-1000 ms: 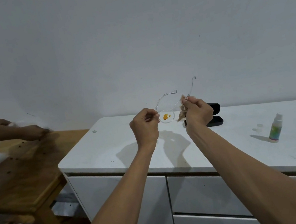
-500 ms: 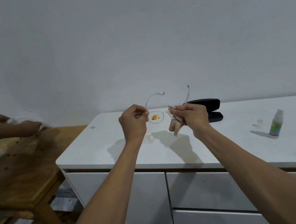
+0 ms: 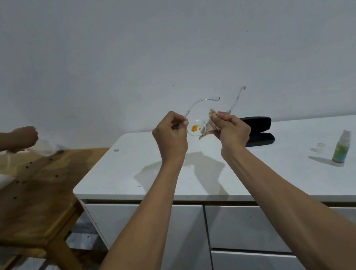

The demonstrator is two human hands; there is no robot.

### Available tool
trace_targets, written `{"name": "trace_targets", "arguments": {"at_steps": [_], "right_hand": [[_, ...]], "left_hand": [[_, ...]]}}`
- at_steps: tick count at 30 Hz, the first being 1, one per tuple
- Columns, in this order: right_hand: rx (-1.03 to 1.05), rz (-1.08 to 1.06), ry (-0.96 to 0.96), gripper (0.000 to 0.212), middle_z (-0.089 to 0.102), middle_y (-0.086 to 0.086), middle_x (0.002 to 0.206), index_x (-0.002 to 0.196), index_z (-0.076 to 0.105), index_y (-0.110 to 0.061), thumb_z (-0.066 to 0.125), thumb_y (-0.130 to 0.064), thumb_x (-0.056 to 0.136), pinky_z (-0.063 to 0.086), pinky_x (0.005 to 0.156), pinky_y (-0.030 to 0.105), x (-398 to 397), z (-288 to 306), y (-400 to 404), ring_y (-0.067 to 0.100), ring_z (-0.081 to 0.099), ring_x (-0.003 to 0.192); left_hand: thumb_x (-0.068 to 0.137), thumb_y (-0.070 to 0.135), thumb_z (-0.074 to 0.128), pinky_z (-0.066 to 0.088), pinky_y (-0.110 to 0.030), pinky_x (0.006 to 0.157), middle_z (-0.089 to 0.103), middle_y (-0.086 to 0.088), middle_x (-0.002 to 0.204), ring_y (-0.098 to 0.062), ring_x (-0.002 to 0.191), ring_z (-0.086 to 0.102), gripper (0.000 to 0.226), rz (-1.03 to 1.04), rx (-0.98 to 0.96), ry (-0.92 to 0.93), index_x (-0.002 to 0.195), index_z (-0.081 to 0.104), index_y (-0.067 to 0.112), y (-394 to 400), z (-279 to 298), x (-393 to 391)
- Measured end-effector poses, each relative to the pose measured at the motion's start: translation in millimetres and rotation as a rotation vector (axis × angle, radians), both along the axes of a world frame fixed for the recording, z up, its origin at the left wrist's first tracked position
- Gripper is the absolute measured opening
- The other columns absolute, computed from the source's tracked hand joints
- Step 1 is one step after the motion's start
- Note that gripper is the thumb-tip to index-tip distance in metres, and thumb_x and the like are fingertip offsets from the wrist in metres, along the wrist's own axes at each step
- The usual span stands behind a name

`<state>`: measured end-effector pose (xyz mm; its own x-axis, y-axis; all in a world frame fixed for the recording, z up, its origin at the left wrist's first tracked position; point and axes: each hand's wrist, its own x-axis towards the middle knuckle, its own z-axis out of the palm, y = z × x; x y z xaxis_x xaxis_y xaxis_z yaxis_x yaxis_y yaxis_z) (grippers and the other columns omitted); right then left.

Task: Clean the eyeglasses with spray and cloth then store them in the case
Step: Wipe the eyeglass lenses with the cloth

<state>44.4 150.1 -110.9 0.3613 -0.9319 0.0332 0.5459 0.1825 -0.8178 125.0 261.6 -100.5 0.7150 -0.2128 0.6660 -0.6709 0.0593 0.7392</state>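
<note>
Raised again since half a second ago: eyeglasses [image 3: 202, 117] held up above the white tabletop [image 3: 293, 163], temples pointing away. Orange smear still present on left lens; wiping judged unfinished. Left hand [image 3: 170, 136] grip: narrow pinch on frame edge. Right hand [image 3: 232, 128] grip: curled round cloth [image 3: 209, 130], pressed against right lens. Spray bottle [image 3: 341, 148] upright, well apart. Case [image 3: 258, 130] open behind right hand.

1. Clear-framed plastic eyeglasses [image 3: 196, 127] — orange smear on one lens.
2. Crumpled beige cleaning cloth [image 3: 209, 127].
3. Black oblong glasses case [image 3: 259, 130].
4. Small spray bottle [image 3: 340, 148] — green-blue label, white cap.
5. White cabinet top [image 3: 130, 165].
6. Brown wooden table [image 3: 32, 204].
</note>
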Motion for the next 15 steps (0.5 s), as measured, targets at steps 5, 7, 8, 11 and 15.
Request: {"name": "trace_targets", "arguments": {"at_steps": [5, 7, 8, 11, 15], "right_hand": [[-0.142, 0.074, 0.208, 0.015, 0.079, 0.01, 0.086, 0.087, 0.079, -0.002, 0.088, -0.004, 0.075, 0.064, 0.073, 0.039, -14, -13, -12, 0.025, 0.075, 0.079], [-0.22, 0.143, 0.266, 0.018, 0.077, 0.017, 0.082, 0.087, 0.078, 0.002, 0.088, -0.005, 0.075, 0.064, 0.072, 0.046, -23, -13, -13, 0.033, 0.073, 0.072], [-0.261, 0.19, 0.278, 0.016, 0.074, 0.021, 0.077, 0.087, 0.077, 0.005, 0.087, -0.003, 0.076, 0.063, 0.067, 0.045, -28, -14, -13, 0.035, 0.072, 0.066], [-0.373, 0.294, 0.332, 0.011, 0.066, 0.022, 0.063, 0.084, 0.074, 0.01, 0.081, 0.003, 0.079, 0.055, 0.047, 0.03, -43, -12, -11, 0.029, 0.066, 0.044], [-0.351, 0.237, 0.374, 0.019, 0.073, 0.029, 0.079, 0.085, 0.079, 0.004, 0.089, -0.006, 0.073, 0.061, 0.062, 0.045, -43, -15, -16, 0.043, 0.071, 0.06]], "left_hand": [[0.081, -0.001, 0.076, 0.062, -0.036, 0.068, 0.069, 0.002, 0.067, -0.012, 0.064, 0.069, 0.01, -0.009, 0.069, -0.004, 0.079, 0.071, 0.007, 5, -9, 7], [0.081, -0.002, 0.076, 0.063, -0.038, 0.069, 0.069, 0.002, 0.066, -0.014, 0.064, 0.069, 0.011, -0.004, 0.083, 0.016, 0.078, 0.071, 0.008, 8, -14, 12], [0.081, -0.002, 0.076, 0.062, -0.038, 0.069, 0.069, 0.002, 0.065, -0.014, 0.063, 0.069, 0.012, -0.004, 0.09, 0.022, 0.078, 0.071, 0.008, 9, -17, 15], [0.081, -0.003, 0.075, 0.062, -0.038, 0.07, 0.067, 0.004, 0.063, -0.012, 0.061, 0.067, 0.013, 0.005, 0.113, 0.028, 0.076, 0.07, 0.008, 15, -23, 21], [0.082, -0.001, 0.075, 0.062, -0.04, 0.07, 0.069, 0.0, 0.066, -0.014, 0.063, 0.068, 0.012, 0.015, 0.121, 0.029, 0.077, 0.068, 0.007, 18, -27, 21]]}}
